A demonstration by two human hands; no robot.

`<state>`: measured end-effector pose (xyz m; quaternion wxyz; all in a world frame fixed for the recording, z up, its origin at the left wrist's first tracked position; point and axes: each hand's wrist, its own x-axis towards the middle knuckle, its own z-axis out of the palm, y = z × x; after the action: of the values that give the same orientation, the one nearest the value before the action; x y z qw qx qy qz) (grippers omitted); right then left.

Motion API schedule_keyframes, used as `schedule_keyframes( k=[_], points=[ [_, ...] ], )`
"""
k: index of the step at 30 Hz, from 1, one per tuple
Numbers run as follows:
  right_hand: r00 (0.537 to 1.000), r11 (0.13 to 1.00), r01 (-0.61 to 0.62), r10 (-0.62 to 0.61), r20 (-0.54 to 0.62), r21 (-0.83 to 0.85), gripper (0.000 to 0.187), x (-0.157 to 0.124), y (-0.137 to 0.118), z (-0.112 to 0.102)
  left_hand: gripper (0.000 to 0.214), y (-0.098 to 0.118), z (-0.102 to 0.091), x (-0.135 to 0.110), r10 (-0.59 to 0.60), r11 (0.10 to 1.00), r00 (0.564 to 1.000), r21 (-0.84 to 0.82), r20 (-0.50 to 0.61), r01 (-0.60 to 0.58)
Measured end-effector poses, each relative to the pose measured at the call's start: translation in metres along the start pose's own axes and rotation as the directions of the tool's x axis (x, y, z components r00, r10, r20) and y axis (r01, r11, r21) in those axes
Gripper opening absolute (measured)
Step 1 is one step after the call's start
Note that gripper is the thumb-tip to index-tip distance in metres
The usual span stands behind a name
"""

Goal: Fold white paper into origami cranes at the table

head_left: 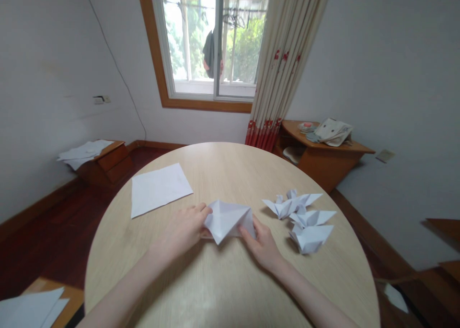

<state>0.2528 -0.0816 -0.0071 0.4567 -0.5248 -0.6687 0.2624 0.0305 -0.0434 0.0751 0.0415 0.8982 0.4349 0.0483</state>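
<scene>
- The left hand and right hand rest at about 6 o'clock on a round pale wood-grain table, forearms reaching in from the bottom of the view.
- Between them, at about 12 o'clock from the wrists, lies a kite-shaped folded white paper, its creases showing and its long axis running roughly 9 to 3 o'clock.
- The left hand is partly closed, its fingers gripping the paper's left end; the right hand is also partly closed, its fingers pinching the lower right edge. Neither hand is clearly nearer; both touch it.
- At 2 o'clock, just right of the right hand, sit three white origami birds, close together.
- At 10 o'clock lies a flat sheet of white paper.
- At 8 o'clock, white paper sheets lie on a wooden surface.
- At 10 o'clock, further off, loose white papers lie on a low wooden cabinet.
- At 2 o'clock, a cloth bag sits on a wooden corner shelf.
- At 12 o'clock, beyond the table, a dark garment hangs outside a wood-framed window, beside a red-hemmed curtain.
</scene>
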Motion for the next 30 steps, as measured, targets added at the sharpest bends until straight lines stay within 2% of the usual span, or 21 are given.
schedule_keyframes(
  k=[6,10,14,16,19,21,23,27,30],
  points=[
    [1.000,0.999,0.001,-0.001,0.006,-0.049,0.020,0.000,0.002,-0.001,0.057,-0.010,-0.008,-0.009,0.075,0.979,0.997,-0.190,-0.014,-0.077],
    [1.000,0.997,0.001,-0.001,0.001,-0.075,0.020,0.000,0.003,-0.001,0.066,-0.018,-0.006,-0.008,0.010,0.936,0.995,-0.349,-0.100,-0.044],
    [1.000,0.996,0.014,-0.016,-0.013,-0.086,0.019,0.000,0.001,-0.002,0.063,-0.026,0.005,0.000,-0.087,0.851,0.984,-0.526,-0.158,-0.010],
    [0.999,0.995,0.030,-0.032,-0.023,-0.093,0.020,0.001,0.001,-0.003,0.062,-0.029,0.012,0.004,-0.168,0.776,0.973,-0.630,-0.161,0.030],
    [0.999,0.995,0.031,-0.033,-0.026,-0.099,0.020,0.002,0.000,-0.004,0.063,-0.030,0.022,0.010,-0.270,0.550,0.957,-0.833,-0.106,0.063],
    [1.000,0.996,0.014,-0.016,-0.013,-0.091,0.019,0.002,0.000,-0.005,0.051,-0.029,0.028,0.012,-0.262,0.404,0.962,-0.914,-0.075,0.039],
    [1.000,0.996,0.006,-0.006,0.005,-0.090,0.020,0.001,0.000,-0.006,0.042,-0.027,0.035,0.013,-0.244,0.335,0.969,-0.941,-0.048,0.037],
    [0.998,0.994,0.031,-0.025,0.051,-0.106,0.021,0.000,-0.002,-0.007,0.048,-0.023,0.048,0.016,-0.327,0.355,0.939,-0.935,-0.105,0.019],
    [0.997,0.993,0.041,-0.033,0.074,-0.107,0.021,0.001,-0.003,-0.007,0.048,-0.020,0.055,0.016,-0.295,0.350,0.945,-0.936,-0.140,-0.029]
  ],
)
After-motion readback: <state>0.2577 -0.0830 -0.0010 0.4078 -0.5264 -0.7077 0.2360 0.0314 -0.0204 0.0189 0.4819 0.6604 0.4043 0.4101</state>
